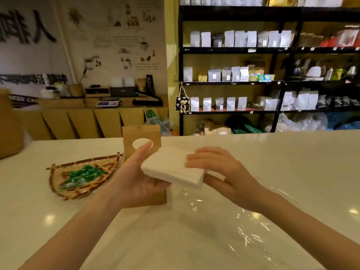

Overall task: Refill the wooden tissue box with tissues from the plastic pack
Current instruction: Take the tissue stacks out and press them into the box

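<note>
left hand (140,176) fingers clamped on tissue stack (172,166) | right hand (220,172) fingers clamped on its right end | wooden tissue box (141,133) behind | plastic wrap (224,221) near-right on counter (272,152)

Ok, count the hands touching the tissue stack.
2: the left hand holds the tissue stack from beneath on its left side, the right hand grips its right edge.

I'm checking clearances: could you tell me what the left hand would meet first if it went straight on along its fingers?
Probably the upright wooden lid with the oval hole, just beyond the left hand; depth is unclear.
</note>
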The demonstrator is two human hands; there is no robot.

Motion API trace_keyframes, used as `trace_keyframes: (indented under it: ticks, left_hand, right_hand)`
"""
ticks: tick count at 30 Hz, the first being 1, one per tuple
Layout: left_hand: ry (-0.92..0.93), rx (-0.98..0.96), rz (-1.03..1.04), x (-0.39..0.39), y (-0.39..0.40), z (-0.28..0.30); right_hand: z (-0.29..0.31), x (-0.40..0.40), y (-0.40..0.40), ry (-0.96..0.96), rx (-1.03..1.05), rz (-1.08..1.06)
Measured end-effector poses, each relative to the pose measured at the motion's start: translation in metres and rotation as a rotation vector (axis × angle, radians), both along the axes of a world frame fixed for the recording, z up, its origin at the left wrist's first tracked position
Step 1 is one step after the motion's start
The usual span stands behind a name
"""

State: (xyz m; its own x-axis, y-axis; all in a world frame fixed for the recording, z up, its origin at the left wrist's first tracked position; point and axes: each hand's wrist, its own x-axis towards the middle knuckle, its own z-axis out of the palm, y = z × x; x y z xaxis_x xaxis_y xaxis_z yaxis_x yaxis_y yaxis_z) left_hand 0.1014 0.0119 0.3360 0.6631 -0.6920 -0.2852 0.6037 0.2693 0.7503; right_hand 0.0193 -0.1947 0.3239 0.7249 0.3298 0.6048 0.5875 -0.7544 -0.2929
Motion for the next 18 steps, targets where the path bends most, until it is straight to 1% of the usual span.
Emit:
trace_keyframes:
  ticks: [2, 4, 6, 7, 8, 9, 11, 12, 13, 14, 16, 18]
  left_hand:
    - [-0.043, 0.098, 0.041, 0.007, 0.013, 0.003]
    - [-0.087, 0.154, 0.083, 0.011, 0.023, 0.002]
    - [-0.109, 0.155, 0.143, 0.018, 0.033, -0.001]
    - [-0.111, 0.147, 0.168, 0.02, 0.037, -0.001]
    - [-0.11, 0.143, 0.196, 0.024, 0.042, -0.002]
    - [-0.109, 0.134, 0.211, 0.028, 0.046, -0.001]
    - [-0.1, 0.107, 0.225, 0.035, 0.052, -0.002]
    - [-0.093, 0.101, 0.231, 0.039, 0.055, -0.003]
    - [-0.09, 0.106, 0.231, 0.042, 0.056, -0.003]
    - [-0.083, 0.118, 0.237, 0.047, 0.057, -0.004]
    - [-0.052, 0.136, 0.254, 0.055, 0.058, -0.005]
    - [-0.035, 0.166, 0.268, 0.061, 0.058, -0.008]
  right_hand:
    - [-0.003, 0.016, 0.006, 0.018, -0.022, 0.009]
    - [-0.009, 0.03, 0.013, 0.05, 0.058, 0.01]
    - [-0.014, 0.045, 0.021, 0.156, 0.306, -0.029]
    - [-0.014, 0.053, 0.025, 0.253, 0.454, -0.075]
    - [-0.012, 0.06, 0.029, 0.391, 0.608, -0.113]
    - [-0.009, 0.069, 0.031, 0.584, 0.782, -0.118]
    - [-0.003, 0.086, 0.035, 1.016, 1.152, 0.001]
    - [0.0, 0.091, 0.039, 1.165, 1.259, 0.074]
    - [0.001, 0.096, 0.042, 1.253, 1.296, 0.136]
    - [0.002, 0.101, 0.044, 1.289, 1.302, 0.183]
    - [0.003, 0.111, 0.05, 1.271, 1.27, 0.217]
    - [0.005, 0.121, 0.054, 1.189, 1.213, 0.194]
